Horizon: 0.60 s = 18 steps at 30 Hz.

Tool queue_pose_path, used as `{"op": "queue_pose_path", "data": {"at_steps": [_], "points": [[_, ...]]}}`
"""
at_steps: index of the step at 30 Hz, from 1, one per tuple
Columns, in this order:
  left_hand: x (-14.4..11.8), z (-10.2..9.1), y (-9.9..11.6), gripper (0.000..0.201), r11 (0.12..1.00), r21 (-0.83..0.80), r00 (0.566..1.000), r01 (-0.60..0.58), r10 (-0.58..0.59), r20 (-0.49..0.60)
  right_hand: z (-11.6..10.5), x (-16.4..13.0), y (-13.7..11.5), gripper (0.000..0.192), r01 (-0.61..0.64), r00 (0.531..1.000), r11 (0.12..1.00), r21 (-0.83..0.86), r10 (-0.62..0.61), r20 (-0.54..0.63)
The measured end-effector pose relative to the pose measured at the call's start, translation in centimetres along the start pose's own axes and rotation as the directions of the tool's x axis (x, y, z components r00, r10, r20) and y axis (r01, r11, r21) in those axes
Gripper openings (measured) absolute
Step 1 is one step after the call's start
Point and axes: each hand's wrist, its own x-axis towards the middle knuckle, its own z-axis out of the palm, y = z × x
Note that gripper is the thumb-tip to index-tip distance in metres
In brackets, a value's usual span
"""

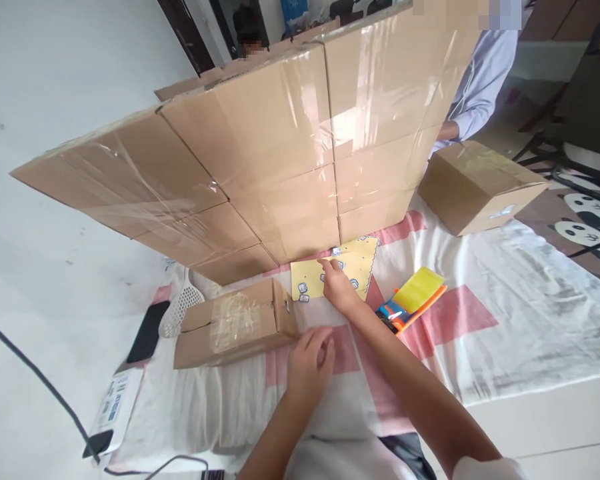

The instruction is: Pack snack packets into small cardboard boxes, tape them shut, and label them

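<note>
My right hand reaches forward, its fingertips resting on a yellow sheet printed with small pictures, which lies on the pink-and-white cloth at the foot of a wall of taped cardboard boxes. My left hand hovers over the cloth with fingers loosely curled, holding nothing, just right of a small taped carton. A yellow card on an orange-and-blue packet lies to the right of my right forearm.
A single carton stands at the back right beside a person's sleeve. Left of the small carton lie a white slotted scoop, a black phone, a label sheet and a black cable.
</note>
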Motion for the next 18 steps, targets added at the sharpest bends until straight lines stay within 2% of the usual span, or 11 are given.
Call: {"op": "queue_pose_path", "data": {"at_steps": [3,6,9,12,18], "points": [[1.7,2.4,-0.4,0.04,0.966,0.117,0.97,0.231,-0.238,0.05,-0.3,0.0,0.0,0.069,-0.04,0.999,0.996,-0.081,0.042,0.027],[3.2,2.9,-0.4,0.05,0.925,0.205,0.931,0.319,-0.347,0.116,-0.4,-0.1,-0.1,0.066,-0.064,0.997,0.986,-0.155,0.071,0.04],[4.2,2.9,-0.4,0.056,0.907,0.247,0.916,0.341,-0.38,0.127,-0.3,-0.1,-0.1,0.061,-0.08,0.994,0.972,-0.22,0.094,0.051],[4.5,3.3,-0.7,0.059,0.906,0.258,0.92,0.337,-0.374,0.113,-0.1,0.0,0.0,0.059,-0.108,0.991,0.954,-0.28,0.126,0.047],[4.2,3.5,-0.9,0.058,0.907,0.256,0.927,0.334,-0.365,0.087,-0.2,0.0,-0.1,0.051,-0.218,0.974,0.904,-0.368,0.225,-0.026]]}}
